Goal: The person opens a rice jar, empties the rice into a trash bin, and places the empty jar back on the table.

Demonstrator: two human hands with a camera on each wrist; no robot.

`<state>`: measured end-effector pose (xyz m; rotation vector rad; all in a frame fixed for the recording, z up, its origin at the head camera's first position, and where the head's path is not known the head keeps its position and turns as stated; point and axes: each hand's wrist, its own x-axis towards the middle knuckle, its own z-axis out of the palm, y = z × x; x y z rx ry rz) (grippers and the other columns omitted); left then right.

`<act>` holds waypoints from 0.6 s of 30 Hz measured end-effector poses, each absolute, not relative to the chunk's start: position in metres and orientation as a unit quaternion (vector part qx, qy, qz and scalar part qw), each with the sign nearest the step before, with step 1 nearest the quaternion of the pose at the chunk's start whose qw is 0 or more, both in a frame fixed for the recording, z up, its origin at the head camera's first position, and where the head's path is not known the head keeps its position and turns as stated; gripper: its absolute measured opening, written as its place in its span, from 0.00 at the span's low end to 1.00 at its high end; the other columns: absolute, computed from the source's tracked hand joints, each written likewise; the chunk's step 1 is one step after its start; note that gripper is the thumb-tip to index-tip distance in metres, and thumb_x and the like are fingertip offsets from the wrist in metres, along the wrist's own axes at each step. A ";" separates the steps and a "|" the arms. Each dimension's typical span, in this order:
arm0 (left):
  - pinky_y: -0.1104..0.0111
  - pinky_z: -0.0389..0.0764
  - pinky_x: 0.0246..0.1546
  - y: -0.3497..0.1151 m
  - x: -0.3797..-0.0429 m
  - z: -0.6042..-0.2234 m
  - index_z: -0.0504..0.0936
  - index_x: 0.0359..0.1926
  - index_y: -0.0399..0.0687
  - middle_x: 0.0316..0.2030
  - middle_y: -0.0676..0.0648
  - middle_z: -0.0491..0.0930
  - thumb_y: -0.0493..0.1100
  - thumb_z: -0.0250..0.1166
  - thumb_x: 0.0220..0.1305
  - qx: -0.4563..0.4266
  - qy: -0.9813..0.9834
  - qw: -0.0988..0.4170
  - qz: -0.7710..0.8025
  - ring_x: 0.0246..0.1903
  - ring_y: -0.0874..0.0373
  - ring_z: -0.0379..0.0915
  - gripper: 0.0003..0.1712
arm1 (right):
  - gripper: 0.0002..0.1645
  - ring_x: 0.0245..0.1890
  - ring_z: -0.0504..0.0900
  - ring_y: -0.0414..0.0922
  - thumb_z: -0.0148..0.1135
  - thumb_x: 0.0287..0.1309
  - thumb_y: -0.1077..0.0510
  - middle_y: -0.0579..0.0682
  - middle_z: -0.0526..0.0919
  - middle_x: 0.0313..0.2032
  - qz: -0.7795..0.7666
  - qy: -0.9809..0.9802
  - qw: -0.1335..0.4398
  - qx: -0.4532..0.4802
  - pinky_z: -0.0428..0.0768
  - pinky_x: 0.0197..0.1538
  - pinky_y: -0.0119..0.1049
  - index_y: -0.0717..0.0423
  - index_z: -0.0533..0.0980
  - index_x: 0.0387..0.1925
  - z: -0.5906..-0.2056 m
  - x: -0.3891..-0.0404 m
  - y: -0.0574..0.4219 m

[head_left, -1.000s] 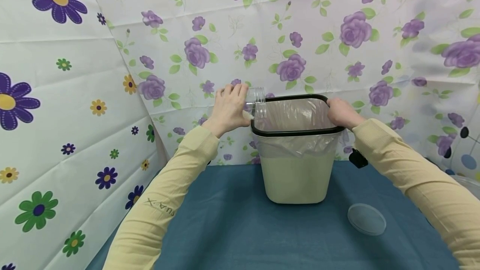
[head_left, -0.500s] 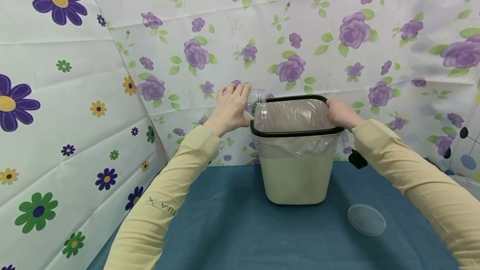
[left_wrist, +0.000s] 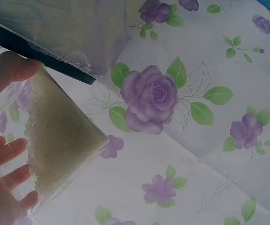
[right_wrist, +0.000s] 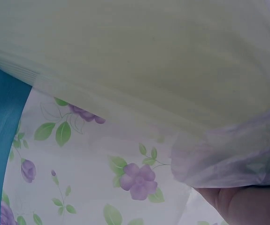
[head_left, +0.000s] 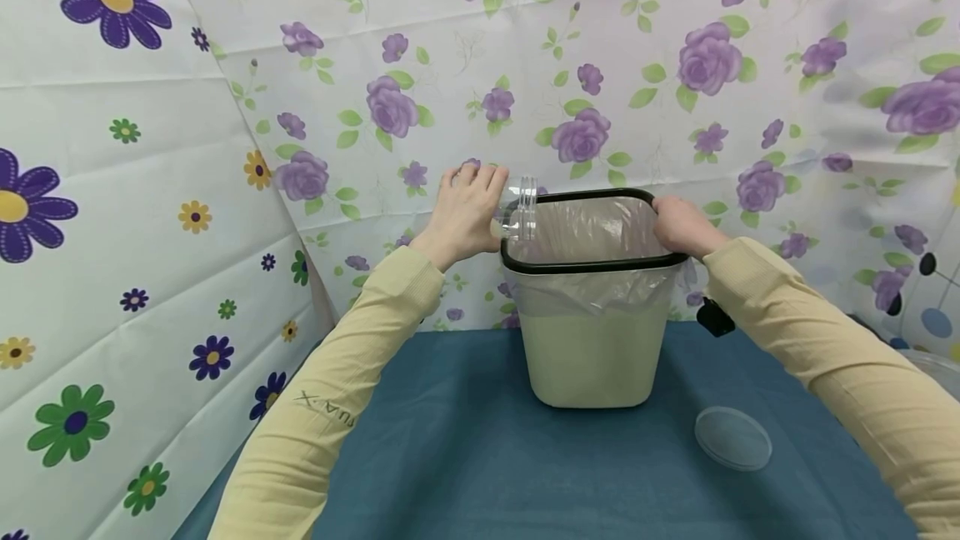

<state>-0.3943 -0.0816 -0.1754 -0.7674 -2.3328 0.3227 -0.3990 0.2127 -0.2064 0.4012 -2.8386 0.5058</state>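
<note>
Item: clear jar (head_left: 528, 208), see-through, ridged at the neck; tipped on its side with its mouth over the left rim of the waste bin. Whether jar and rim touch cannot be told. Contents: whitish, rice-like grains (left_wrist: 62, 133), banked toward the jar's base.

Item: left hand (head_left: 461, 215); thumb and fingers curled round the jar, gripping it from the side away from the bin.

Item: waste bin (head_left: 595, 357), cream, upright near the far edge of the table (head_left: 480, 473). Fitted with a black rim (head_left: 592, 266) and a translucent liner (head_left: 592, 227), its overhang hanging below the rim outside.

Item: right hand (head_left: 684, 225); closed on the bin's right rim, fingertips hidden.

Item: round clear lid (head_left: 733, 438), lying flat on the table, nearer the front edge than the bin and off toward the right edge.

Covering: table in blue cloth. Behind: white backdrop sheet (head_left: 450, 90) printed with purple roses and green leaves.
</note>
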 end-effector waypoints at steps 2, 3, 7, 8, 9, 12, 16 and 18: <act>0.51 0.55 0.53 -0.082 -0.394 -0.175 0.60 0.58 0.41 0.53 0.43 0.66 0.54 0.75 0.33 -0.294 -0.890 0.325 0.124 0.55 0.44 0.56 0.52 | 0.06 0.27 0.67 0.57 0.38 0.46 0.75 0.62 0.68 0.24 0.171 -0.969 0.117 0.139 0.66 0.33 0.47 0.66 0.62 0.23 -0.207 -0.399 0.213; 0.51 0.55 0.53 -0.081 -0.394 -0.175 0.60 0.58 0.41 0.53 0.43 0.66 0.54 0.75 0.33 -0.294 -0.891 0.324 0.124 0.55 0.44 0.56 0.52 | 0.06 0.27 0.67 0.57 0.38 0.46 0.75 0.62 0.68 0.24 0.171 -0.968 0.118 0.139 0.66 0.33 0.47 0.66 0.62 0.23 -0.207 -0.399 0.213; 0.51 0.54 0.53 -0.081 -0.394 -0.175 0.60 0.58 0.41 0.53 0.44 0.66 0.53 0.75 0.33 -0.293 -0.892 0.321 0.122 0.54 0.44 0.56 0.51 | 0.06 0.26 0.66 0.56 0.38 0.46 0.75 0.61 0.67 0.23 0.171 -0.968 0.121 0.140 0.65 0.33 0.46 0.65 0.61 0.22 -0.207 -0.399 0.213; 0.51 0.54 0.53 -0.080 -0.394 -0.175 0.60 0.58 0.41 0.53 0.44 0.66 0.53 0.75 0.33 -0.292 -0.893 0.320 0.122 0.54 0.44 0.55 0.51 | 0.06 0.26 0.66 0.56 0.38 0.46 0.75 0.61 0.67 0.23 0.173 -0.967 0.122 0.139 0.65 0.33 0.46 0.65 0.61 0.22 -0.207 -0.399 0.213; 0.51 0.54 0.53 -0.080 -0.394 -0.175 0.61 0.58 0.41 0.53 0.44 0.66 0.52 0.75 0.33 -0.292 -0.894 0.319 0.121 0.54 0.45 0.55 0.51 | 0.06 0.26 0.66 0.56 0.38 0.46 0.75 0.61 0.67 0.23 0.174 -0.967 0.122 0.139 0.65 0.33 0.46 0.65 0.61 0.22 -0.207 -0.399 0.213; 0.51 0.54 0.53 -0.079 -0.394 -0.174 0.61 0.57 0.42 0.53 0.44 0.66 0.52 0.74 0.33 -0.291 -0.894 0.317 0.123 0.54 0.45 0.55 0.50 | 0.06 0.27 0.66 0.56 0.38 0.46 0.75 0.62 0.67 0.24 0.175 -0.967 0.121 0.138 0.65 0.33 0.46 0.66 0.61 0.23 -0.206 -0.398 0.213; 0.51 0.53 0.54 -0.078 -0.394 -0.173 0.60 0.57 0.43 0.53 0.44 0.65 0.53 0.75 0.33 -0.296 -0.893 0.315 0.126 0.54 0.45 0.55 0.50 | 0.05 0.28 0.68 0.58 0.39 0.46 0.75 0.64 0.68 0.25 0.166 -0.969 0.117 0.139 0.66 0.34 0.48 0.67 0.61 0.23 -0.205 -0.398 0.213; 0.51 0.52 0.54 -0.078 -0.394 -0.173 0.60 0.57 0.43 0.53 0.44 0.65 0.54 0.76 0.34 -0.297 -0.893 0.312 0.128 0.55 0.44 0.55 0.50 | 0.05 0.30 0.69 0.59 0.39 0.46 0.75 0.65 0.69 0.27 0.162 -0.970 0.115 0.138 0.66 0.35 0.48 0.67 0.62 0.24 -0.205 -0.399 0.213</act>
